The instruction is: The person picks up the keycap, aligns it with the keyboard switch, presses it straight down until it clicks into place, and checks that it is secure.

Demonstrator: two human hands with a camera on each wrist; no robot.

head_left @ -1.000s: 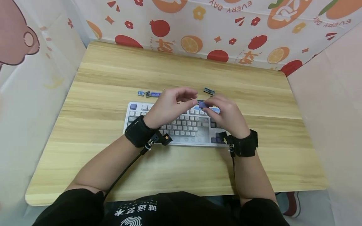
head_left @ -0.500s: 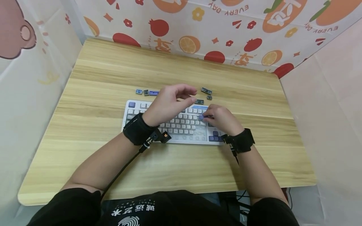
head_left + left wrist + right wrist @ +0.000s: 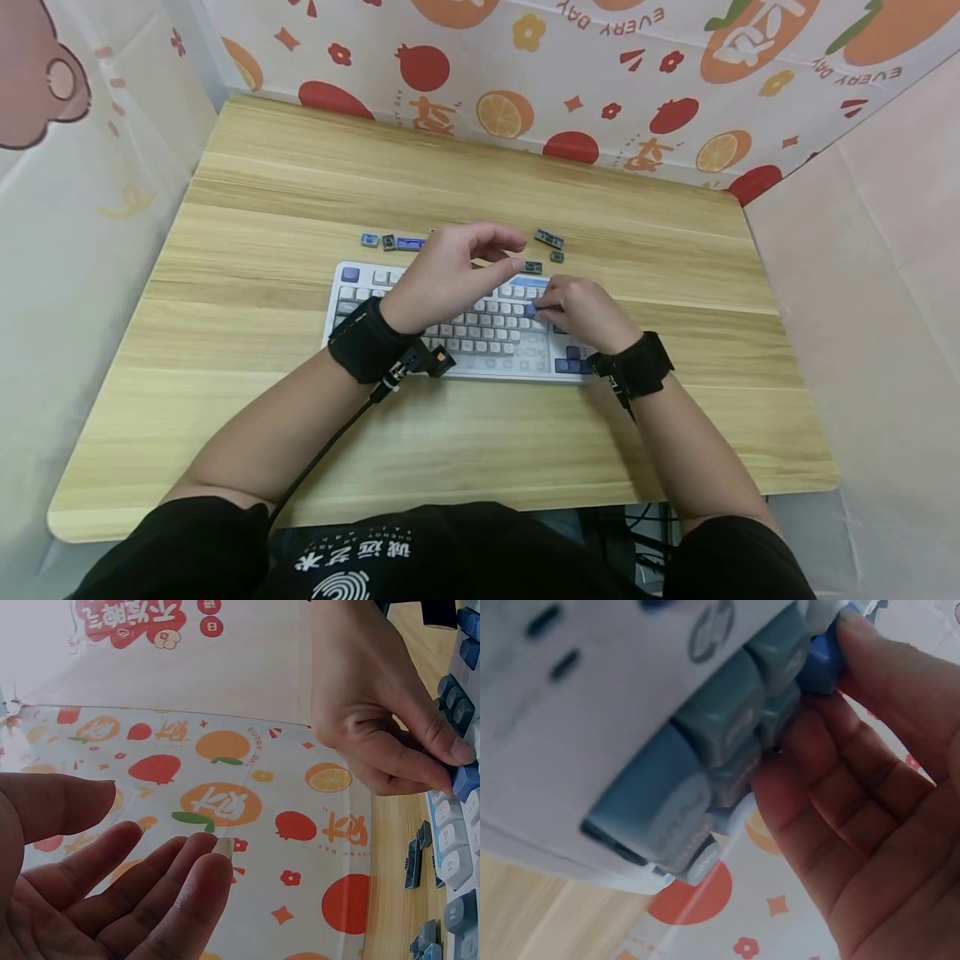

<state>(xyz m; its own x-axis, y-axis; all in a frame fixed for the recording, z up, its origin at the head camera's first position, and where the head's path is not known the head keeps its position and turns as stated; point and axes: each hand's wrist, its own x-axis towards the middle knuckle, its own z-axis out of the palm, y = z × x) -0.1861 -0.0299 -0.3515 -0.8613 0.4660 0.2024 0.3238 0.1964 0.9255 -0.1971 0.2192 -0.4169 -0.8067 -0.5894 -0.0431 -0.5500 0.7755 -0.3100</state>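
A white keyboard [image 3: 532, 358] with pale, grey and blue-purple keycaps lies on the wooden table. My right hand [image 3: 592, 315] pinches a blue-purple keycap [image 3: 466, 780] between thumb and index finger at the right end of the pale key rows. In the right wrist view that blue keycap [image 3: 823, 664] sits right beside grey-green keycaps [image 3: 731, 712], and my other fingers are folded near them. My left hand [image 3: 457, 271] hovers over the keyboard's upper middle, fingers loosely bent and holding nothing, hiding part of the keys. Bare switch places without caps show at the keyboard's lower right.
Loose keycaps lie behind the keyboard: a blue one [image 3: 370, 240], a dark one [image 3: 388, 242] and a long purple one [image 3: 410, 244] at left, several dark ones [image 3: 549, 238] at right. Patterned cloth [image 3: 502, 75] stands behind the table. A cable [image 3: 330, 454] runs along the left forearm.
My right hand has brought the blue-purple keycap from the keyboard's back edge down to the key rows, where it has stayed since half a second ago. My left hand keeps its place.
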